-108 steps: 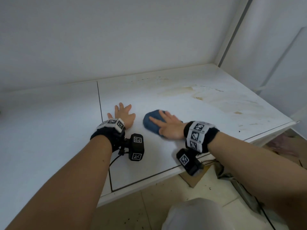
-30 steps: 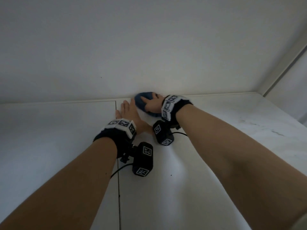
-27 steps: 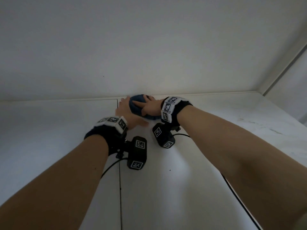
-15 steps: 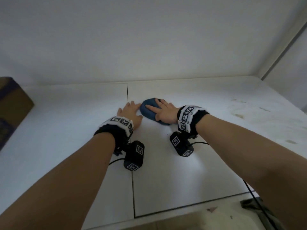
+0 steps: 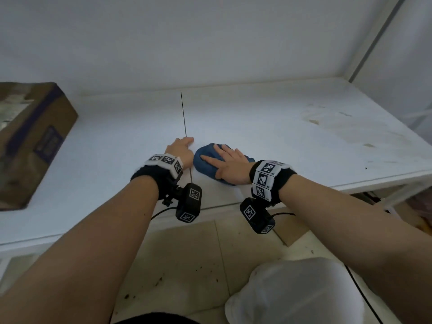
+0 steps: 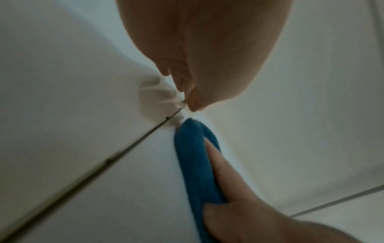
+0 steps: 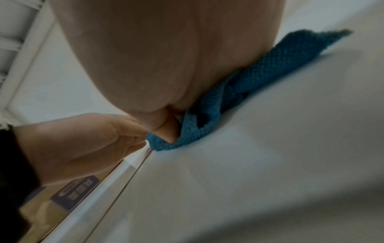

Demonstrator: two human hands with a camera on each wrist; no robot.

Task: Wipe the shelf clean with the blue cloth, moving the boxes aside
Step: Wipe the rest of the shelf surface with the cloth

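Observation:
A crumpled blue cloth lies on the white shelf near its front edge. My right hand presses flat on top of it with straight, spread fingers. In the left wrist view the blue cloth sits under the right hand's fingers. My left hand rests flat on the shelf just left of the cloth, over the dark seam, with its fingertips touching the surface. A brown cardboard box with a blue label stands at the far left of the shelf.
Yellowish stains mark the right part of the shelf. A white back wall and a right side panel close the shelf in. Below the front edge is a tiled floor with dark specks.
Both hands and the cloth have come back from the rear wall to near the front edge. The view has dropped, and the box at the left shows more fully.

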